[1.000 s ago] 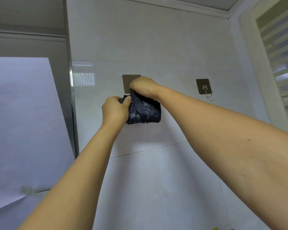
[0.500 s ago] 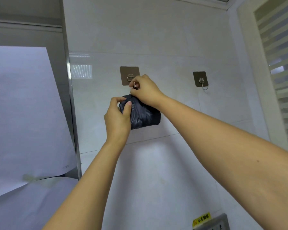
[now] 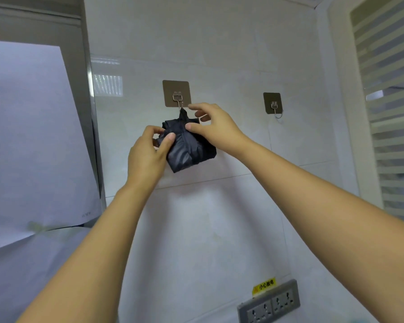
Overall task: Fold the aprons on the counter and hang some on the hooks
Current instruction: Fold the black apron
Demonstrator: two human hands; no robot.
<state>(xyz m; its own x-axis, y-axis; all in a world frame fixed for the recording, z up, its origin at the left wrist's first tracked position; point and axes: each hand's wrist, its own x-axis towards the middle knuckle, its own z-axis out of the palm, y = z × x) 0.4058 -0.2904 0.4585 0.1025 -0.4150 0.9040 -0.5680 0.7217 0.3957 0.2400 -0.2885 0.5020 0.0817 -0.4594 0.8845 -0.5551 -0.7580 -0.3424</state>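
Your apron hangs from the hook.
Your left hand pinches its side; your right hand, just below the hook, is loosely spread, thumb touching it.

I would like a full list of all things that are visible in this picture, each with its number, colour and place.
wall: 1, white tiles, behind everything
left hook: 1, metal on a brown pad, middle of the wall
right hook: 1, metal on a brown pad, further right, bare
apron: 1, dark, bundled, hanging from the left hook
socket panel: 1, grey, low on the wall
label: 1, yellow, just above the socket panel
paper: count unclear, white, at the left
window: 1, striped, at the right edge
left hand: 1, holds the apron's left side
right hand: 1, thumb touches the apron's top
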